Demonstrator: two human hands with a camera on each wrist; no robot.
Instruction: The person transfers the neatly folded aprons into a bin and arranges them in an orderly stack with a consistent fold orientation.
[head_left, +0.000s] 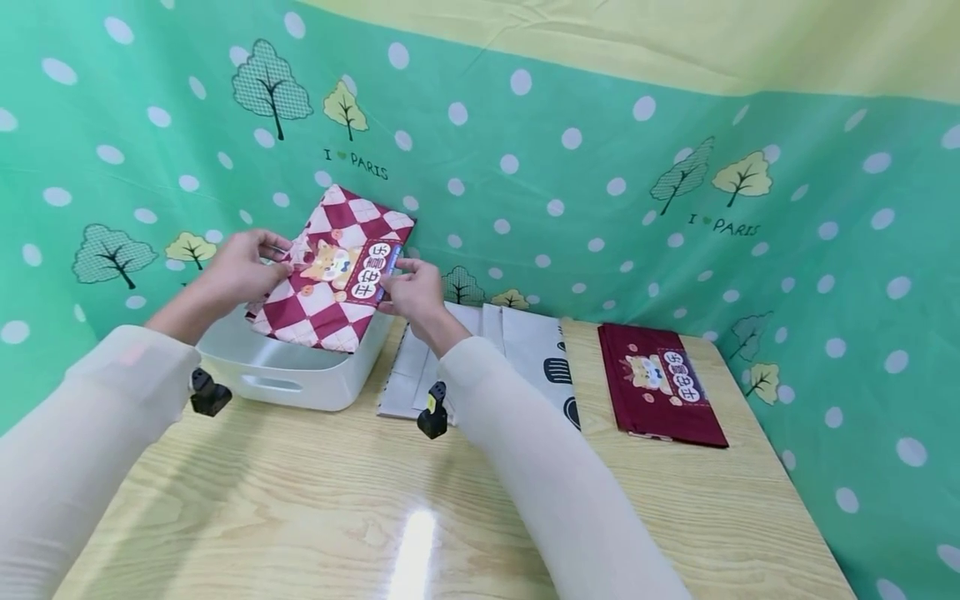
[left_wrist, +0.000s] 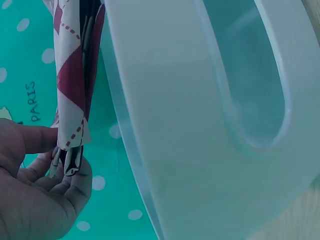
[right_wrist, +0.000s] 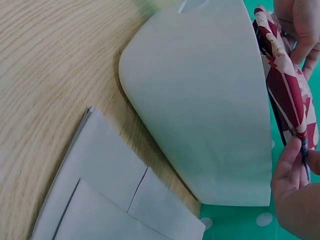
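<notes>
A folded red-and-white diamond-patterned cloth (head_left: pixel 307 312) with a cartoon dog and a lettered patch is held tilted over a white plastic bin (head_left: pixel 322 387). At its left edge, my left hand (head_left: pixel 243 267) pinches the layers, thumb on one face and fingers behind, as the left wrist view shows from below on the cloth's folded edge (left_wrist: pixel 70 95). The right hand (head_left: pixel 416 292) grips the opposite edge between thumb and fingers. In the right wrist view, both hands hold the cloth (right_wrist: pixel 287 95) above the bin's rim. Most of the bin's inside is hidden.
Right of the bin lies a folded grey cloth (head_left: pixel 517 342) with black prints, partly covered by my right arm. Farther right is a folded dark red cloth (head_left: pixel 645 408) with a similar dog print. A green dotted curtain (head_left: pixel 525 200) hangs behind the wooden table (head_left: pixel 315 517).
</notes>
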